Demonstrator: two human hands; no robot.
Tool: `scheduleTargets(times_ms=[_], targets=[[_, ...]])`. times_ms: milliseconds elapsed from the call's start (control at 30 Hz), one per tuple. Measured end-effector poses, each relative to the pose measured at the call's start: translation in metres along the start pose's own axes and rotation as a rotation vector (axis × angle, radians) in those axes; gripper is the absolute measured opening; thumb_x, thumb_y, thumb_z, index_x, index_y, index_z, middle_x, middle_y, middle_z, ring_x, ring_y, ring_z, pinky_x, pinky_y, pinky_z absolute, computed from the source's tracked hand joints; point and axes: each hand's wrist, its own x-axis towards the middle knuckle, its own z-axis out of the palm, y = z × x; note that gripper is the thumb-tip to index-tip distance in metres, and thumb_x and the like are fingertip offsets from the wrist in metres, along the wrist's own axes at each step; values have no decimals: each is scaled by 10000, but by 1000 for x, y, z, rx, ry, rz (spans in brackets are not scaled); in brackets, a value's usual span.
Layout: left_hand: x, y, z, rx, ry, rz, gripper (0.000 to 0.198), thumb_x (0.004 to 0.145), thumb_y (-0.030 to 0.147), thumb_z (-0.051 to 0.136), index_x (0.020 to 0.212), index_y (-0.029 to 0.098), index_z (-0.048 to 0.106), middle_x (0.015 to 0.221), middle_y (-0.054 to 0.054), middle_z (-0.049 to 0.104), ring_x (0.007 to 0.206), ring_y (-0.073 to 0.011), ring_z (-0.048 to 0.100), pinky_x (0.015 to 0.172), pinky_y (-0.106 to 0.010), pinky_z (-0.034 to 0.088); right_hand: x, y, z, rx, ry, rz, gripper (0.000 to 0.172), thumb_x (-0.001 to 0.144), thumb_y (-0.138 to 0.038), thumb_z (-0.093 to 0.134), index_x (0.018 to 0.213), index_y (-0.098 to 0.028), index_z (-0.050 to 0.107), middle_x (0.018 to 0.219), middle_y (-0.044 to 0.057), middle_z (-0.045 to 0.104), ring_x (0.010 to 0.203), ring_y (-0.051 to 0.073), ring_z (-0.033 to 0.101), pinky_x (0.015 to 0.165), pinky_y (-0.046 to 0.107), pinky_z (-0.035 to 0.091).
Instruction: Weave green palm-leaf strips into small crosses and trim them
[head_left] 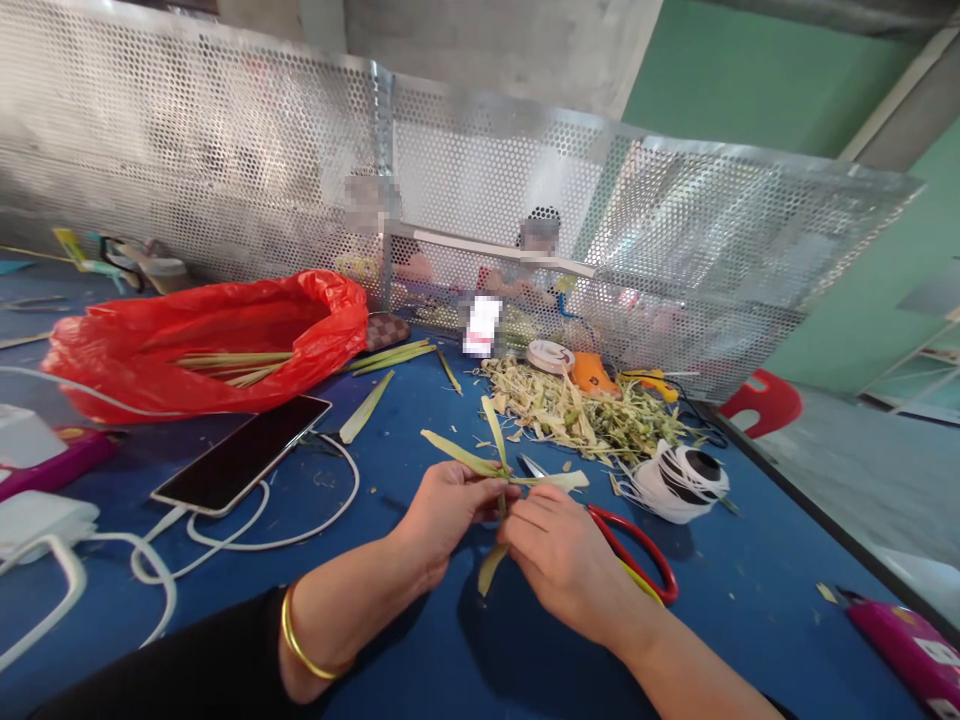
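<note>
Left to right: one red bag [112, 370], one phone [244, 455], then, at lower centre, one crossed leaf piece [498, 450], pinched by the left hand [442, 505] from its left and the right hand [559, 550] from its lower right, neither nearer. Four ends show, pointing upper left, down, up and right. Right of centre: one pair of scissors [651, 545], one white spool [667, 485].

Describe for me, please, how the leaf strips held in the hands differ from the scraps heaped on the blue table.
The held strips are long and flat; the scraps are mostly short, tangled bits. The held strips splay outward from between the left hand and right hand, while the scraps lie loosely piled on the blue table. Both look pale yellowish green.
</note>
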Motion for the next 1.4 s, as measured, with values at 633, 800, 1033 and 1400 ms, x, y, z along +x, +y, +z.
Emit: scheduleTargets(times_ms=[633,800,1033,1400], targets=[[3,7,-7,147,141,148,197,699,307,687,742,115,684,603,-28,665,559,-112,609,605,-218,483,-1,8,-7,11,135,310,279,931,-179,414,683,-197,542,604,-24,566,585,129,529,905,386,352],[-1,7,-4,274,53,110,228,704,332,671,793,123,688,698,-52,708,558,-106,605,572,-208,463,-2,12,-11,61,343,478,181,902,-298,492,961,-209,638,896,53,663,869,213,588,847,363,386],[-9,0,5,431,-192,60,196,662,306,668,718,118,679,593,-22,665,489,-103,564,539,-223,449,1,14,-9,587,303,837,283,815,-351,575,600,-167,587,593,-15,586,613,145,526,589,245,400],[-5,2,0,195,-73,107,307,643,302,719,900,135,702,818,-74,729,654,-154,657,618,-243,478,-1,19,-7,276,243,574,162,851,-357,564,844,-231,667,806,16,698,766,187,629,856,354,424]])
